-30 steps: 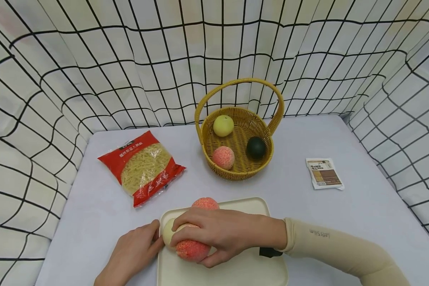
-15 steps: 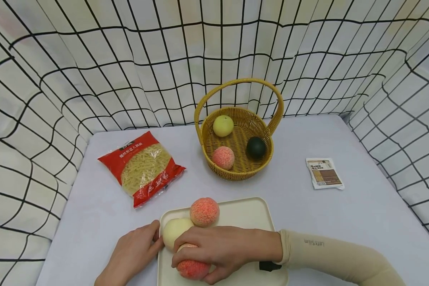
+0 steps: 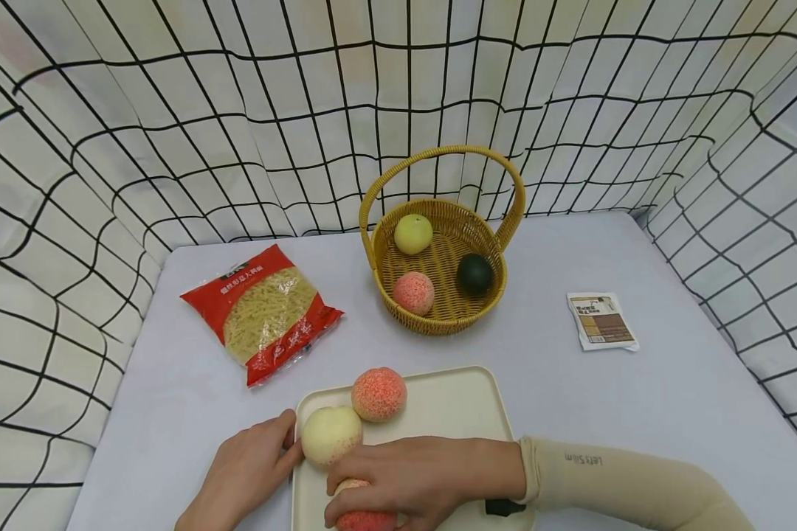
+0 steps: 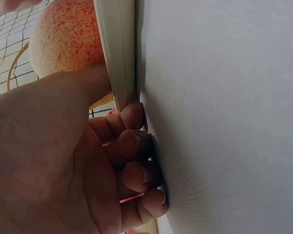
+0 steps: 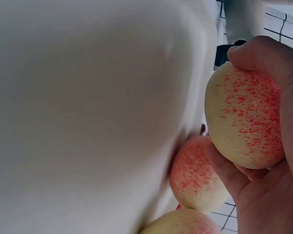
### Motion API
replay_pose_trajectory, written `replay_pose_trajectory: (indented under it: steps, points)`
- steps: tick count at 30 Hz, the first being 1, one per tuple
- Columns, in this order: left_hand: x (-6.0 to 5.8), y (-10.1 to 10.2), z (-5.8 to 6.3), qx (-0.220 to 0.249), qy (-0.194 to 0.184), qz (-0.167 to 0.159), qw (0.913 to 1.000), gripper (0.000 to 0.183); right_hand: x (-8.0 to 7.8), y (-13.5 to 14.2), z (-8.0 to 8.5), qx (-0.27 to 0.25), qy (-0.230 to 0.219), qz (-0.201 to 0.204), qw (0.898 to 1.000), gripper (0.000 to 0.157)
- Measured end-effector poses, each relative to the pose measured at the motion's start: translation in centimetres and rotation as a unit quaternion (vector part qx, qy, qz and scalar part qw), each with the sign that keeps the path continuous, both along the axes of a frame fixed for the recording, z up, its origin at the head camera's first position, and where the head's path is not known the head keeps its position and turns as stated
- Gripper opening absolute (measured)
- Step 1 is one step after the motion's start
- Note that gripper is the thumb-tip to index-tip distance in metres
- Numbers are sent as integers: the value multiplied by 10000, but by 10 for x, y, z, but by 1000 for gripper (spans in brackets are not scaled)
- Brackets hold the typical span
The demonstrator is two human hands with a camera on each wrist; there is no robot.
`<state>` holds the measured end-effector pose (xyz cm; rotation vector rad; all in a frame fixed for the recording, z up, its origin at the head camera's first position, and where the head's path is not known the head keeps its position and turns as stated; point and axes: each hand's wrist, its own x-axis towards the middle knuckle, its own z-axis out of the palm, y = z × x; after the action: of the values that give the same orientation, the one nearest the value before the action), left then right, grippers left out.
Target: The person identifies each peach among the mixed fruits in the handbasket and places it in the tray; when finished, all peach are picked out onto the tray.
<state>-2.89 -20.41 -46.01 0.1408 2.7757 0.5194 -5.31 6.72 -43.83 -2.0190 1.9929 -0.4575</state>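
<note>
A cream tray (image 3: 461, 398) lies at the table's front, with a pink-speckled peach (image 3: 378, 395) and a paler peach (image 3: 330, 435) at its left end. My right hand (image 3: 415, 472) grips a third peach (image 5: 244, 117) over the tray's near left part, thumb and fingers on opposite sides of it. Beside the tray's left edge is my left hand (image 3: 249, 461). In the left wrist view its thumb crosses the tray rim (image 4: 118, 48), while the curled fingers (image 4: 136, 146) sit low along the outer side, close to the tabletop.
A wicker basket (image 3: 448, 322) at the back holds a yellow-green fruit (image 3: 413, 234), a pink peach (image 3: 414, 293) and a dark green round item (image 3: 474, 273). A red pasta bag (image 3: 266, 310) lies left, a small packet (image 3: 601, 321) right. Black netting surrounds the table.
My right hand has moved the gripped peach toward the tray's near edge, away from the other two peaches, which now show more fully. My left hand has stayed at the tray's left edge.
</note>
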Motion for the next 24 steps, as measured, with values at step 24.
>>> replay_pose_trajectory:
  steps: [24]
  points:
    - [0,0,1,-15,-78,1,10000,26,4,3,-17,-17,359,-161,9992,54]
